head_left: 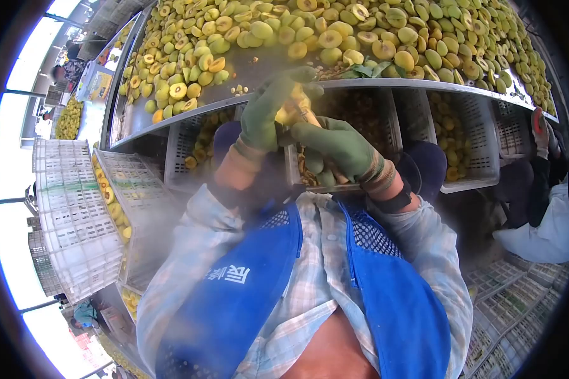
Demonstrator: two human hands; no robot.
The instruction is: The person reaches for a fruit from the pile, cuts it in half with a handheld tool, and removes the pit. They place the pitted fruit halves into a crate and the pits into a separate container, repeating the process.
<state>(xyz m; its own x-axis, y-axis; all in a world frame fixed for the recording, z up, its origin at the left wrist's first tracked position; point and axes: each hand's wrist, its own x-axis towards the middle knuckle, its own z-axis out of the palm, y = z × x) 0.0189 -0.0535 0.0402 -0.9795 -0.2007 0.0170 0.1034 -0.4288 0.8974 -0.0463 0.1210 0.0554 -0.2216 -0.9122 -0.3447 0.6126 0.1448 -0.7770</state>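
Observation:
Both my hands wear green gloves and meet just in front of the metal table's edge. My left hand is closed around a piece of yellow stone fruit. In my right hand is a slim tool with a light, wooden-looking handle. Its upper end points at the fruit; the working tip is hidden or blurred. Below the hands sits a crate holding brown pits or scraps. Beyond them, halved yellow-green stone fruit are heaped on the table.
The metal table's rim crosses ahead of me. White crates of fruit stand under it, left and right. At my left is a stack of white crates. Green leaves lie among the fruit. Another person's gloved hand is at far right.

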